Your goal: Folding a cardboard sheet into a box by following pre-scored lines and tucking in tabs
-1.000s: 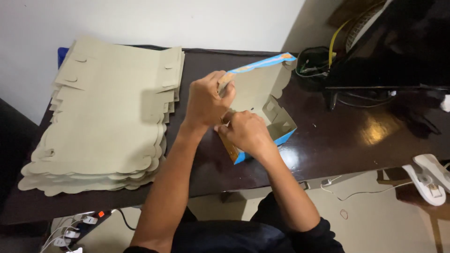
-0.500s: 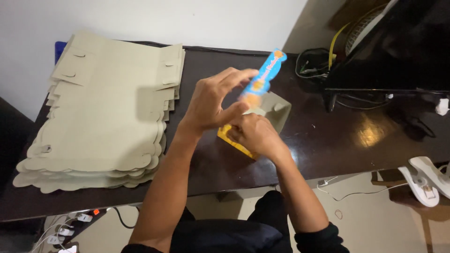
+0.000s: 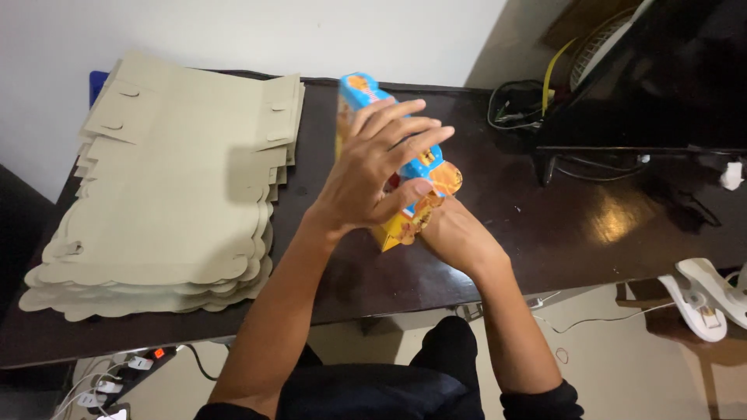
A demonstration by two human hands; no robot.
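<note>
Between both hands, the printed blue-and-orange carton (image 3: 405, 175) stands clamped: left hand (image 3: 373, 175) on top, right hand (image 3: 455, 233) below.

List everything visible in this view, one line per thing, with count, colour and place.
Printed carton: one, blue and orange, table centre, between both hands.
Flat carton blanks: a stack, count unclear, beige, table left.
Table: one, dark brown.
Cables: a tangle, black, table's far right.
Power strip: one, white, floor lower left.
Sandals: two, white, floor right.
Left hand: spread over the carton.
Right hand: against the carton's lower end, grip hidden.
</note>
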